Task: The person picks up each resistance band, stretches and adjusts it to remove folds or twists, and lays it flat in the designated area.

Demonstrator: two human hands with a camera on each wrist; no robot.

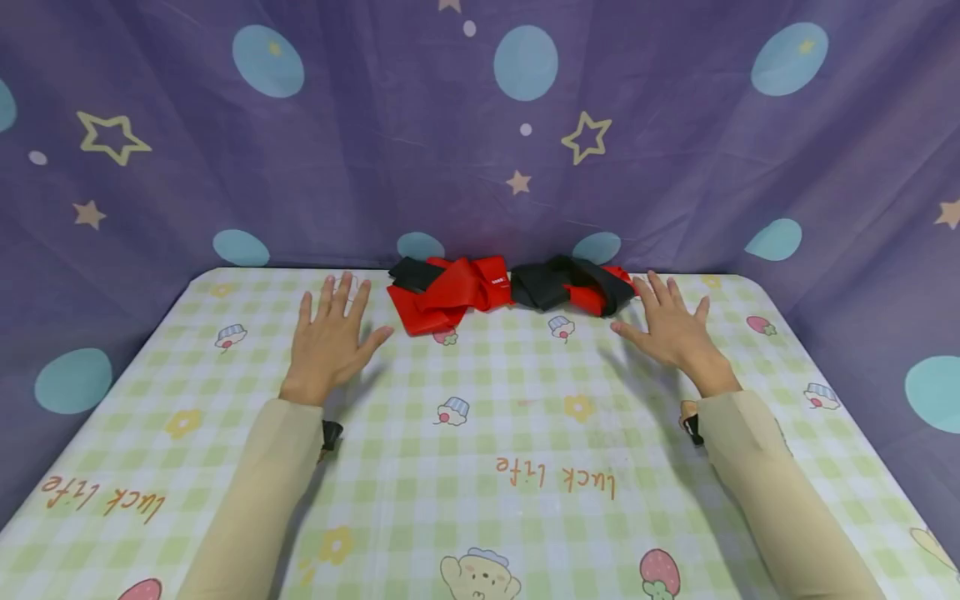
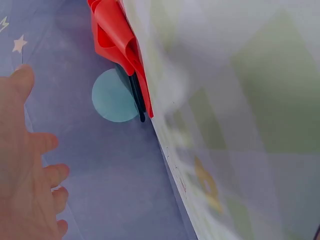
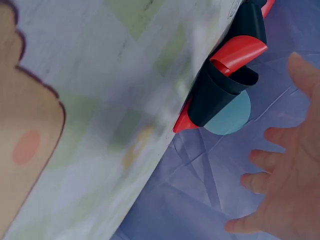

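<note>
Toward the table's far edge lies a loosely folded, mostly red flat band (image 1: 465, 292) with a black part at its left. Beside it is a mostly black, looped flat band (image 1: 543, 286) with red showing inside; whether the two are joined I cannot tell. My left hand (image 1: 326, 346), fingers spread, is left of the red band and apart from it. Close to the black band's right end is my right hand (image 1: 675, 329), its fingers also spread; neither hand holds anything. The left wrist view shows the red folds (image 2: 115, 30), and the right wrist view the black loop (image 3: 215, 95).
A green-and-white checked cloth (image 1: 525, 375) with printed cakes, flowers and lettering covers the table. Directly behind the far edge hangs a purple curtain (image 1: 450, 150) with stars and blue ovals, which also runs along both sides. Dark straps or devices show at both wrists.
</note>
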